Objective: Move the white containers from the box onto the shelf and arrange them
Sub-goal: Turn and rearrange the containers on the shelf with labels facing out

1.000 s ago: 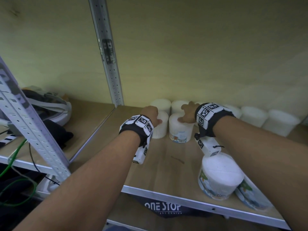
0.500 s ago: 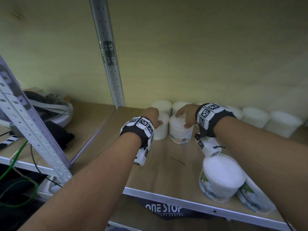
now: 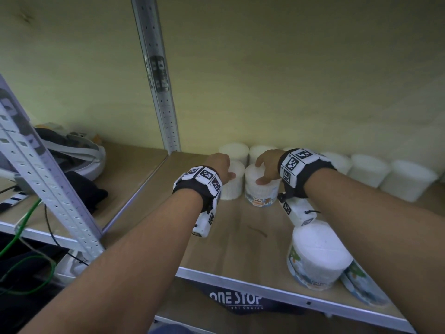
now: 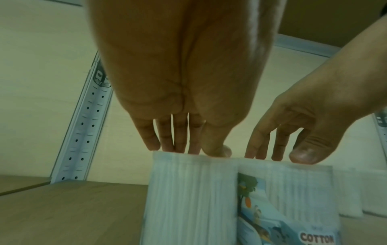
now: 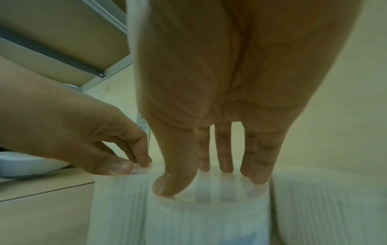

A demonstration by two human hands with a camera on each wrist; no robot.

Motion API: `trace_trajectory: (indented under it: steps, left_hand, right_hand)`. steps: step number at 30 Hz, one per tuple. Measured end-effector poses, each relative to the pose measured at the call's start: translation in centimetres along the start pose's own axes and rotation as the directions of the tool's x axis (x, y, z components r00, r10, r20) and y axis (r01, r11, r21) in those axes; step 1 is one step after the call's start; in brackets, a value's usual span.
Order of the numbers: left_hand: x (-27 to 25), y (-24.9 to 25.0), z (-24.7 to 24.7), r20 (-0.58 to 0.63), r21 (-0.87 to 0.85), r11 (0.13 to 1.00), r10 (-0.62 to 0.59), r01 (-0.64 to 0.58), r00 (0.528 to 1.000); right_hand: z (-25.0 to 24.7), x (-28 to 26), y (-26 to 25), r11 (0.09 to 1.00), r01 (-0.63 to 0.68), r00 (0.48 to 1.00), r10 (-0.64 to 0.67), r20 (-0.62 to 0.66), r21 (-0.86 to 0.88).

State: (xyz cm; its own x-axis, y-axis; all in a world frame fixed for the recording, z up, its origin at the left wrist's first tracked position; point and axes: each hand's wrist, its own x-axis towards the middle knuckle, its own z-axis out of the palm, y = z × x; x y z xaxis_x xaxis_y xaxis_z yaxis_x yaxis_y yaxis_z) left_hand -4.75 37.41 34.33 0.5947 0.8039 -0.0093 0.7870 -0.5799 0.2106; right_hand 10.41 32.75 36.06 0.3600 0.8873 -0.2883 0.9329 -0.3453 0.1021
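Observation:
Two white containers stand side by side on the wooden shelf [image 3: 236,239], in front of a back row of several white containers [image 3: 368,169] along the wall. My left hand [image 3: 228,169] grips the top of the plain left container [image 3: 232,190], thumb and curled fingertips on its rim [image 4: 188,150]. My right hand [image 3: 263,168] arches over the lid of the labelled "COTTON BUDS" container [image 3: 261,192], fingers on the lid [image 5: 222,167] and thumb at its near edge. Both containers stand upright and touch.
Two more labelled containers [image 3: 317,256] sit at the shelf's front right, near its metal edge [image 3: 265,289]. A perforated metal post [image 3: 161,92] rises at the shelf's back left. A bag [image 3: 72,153] lies on the neighbouring shelf; green cables [image 3: 24,261] hang lower left.
My right hand has drawn back from the far side of the labelled container onto its lid, thumb now at the front. My left hand has hardly moved.

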Motion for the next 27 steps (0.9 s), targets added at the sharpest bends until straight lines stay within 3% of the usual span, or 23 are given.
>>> trace_trajectory:
  steps: [6,11,14,15,21,24,27]
  left_hand:
    - [-0.1,0.0,-0.1,0.021,-0.006,1.0,0.007,-0.007,1.0]
    - [0.2,-0.9,-0.5,0.095,-0.035,0.999,0.029,-0.025,0.995]
    - [0.4,-1.0,-0.7,0.16,-0.061,0.997,0.062,-0.052,0.985]
    - [0.5,-1.0,-0.7,0.162,-0.065,0.996,0.066,-0.056,0.985]
    - [0.8,-0.5,0.4,-0.045,0.007,1.0,-0.011,0.011,0.999]
    - [1.1,-0.5,1.0,-0.036,0.107,0.993,-0.052,0.056,0.998]
    - [1.2,-0.4,1.0,-0.021,0.16,0.986,-0.042,0.045,0.999]
  right_hand:
    - [0.4,2.0,-0.2,0.996,-0.052,0.999,0.052,-0.001,-0.079]
    - [3.0,8.2,1.9,0.999,0.03,0.999,-0.03,0.015,-0.016]
    - [0.4,1.2,0.5,0.995,0.043,0.999,-0.044,-0.009,-0.095]
    - [0.3,0.3,0.5,1.0,0.017,0.999,-0.017,-0.03,-0.005]
    - [0.2,0.0,0.2,0.993,0.018,1.0,-0.015,-0.024,0.112]
    - [0.5,1.7,0.5,0.994,0.092,0.995,-0.088,0.051,-0.064]
    - [0.3,1.8,0.5,0.996,0.071,0.994,-0.066,0.083,-0.059]
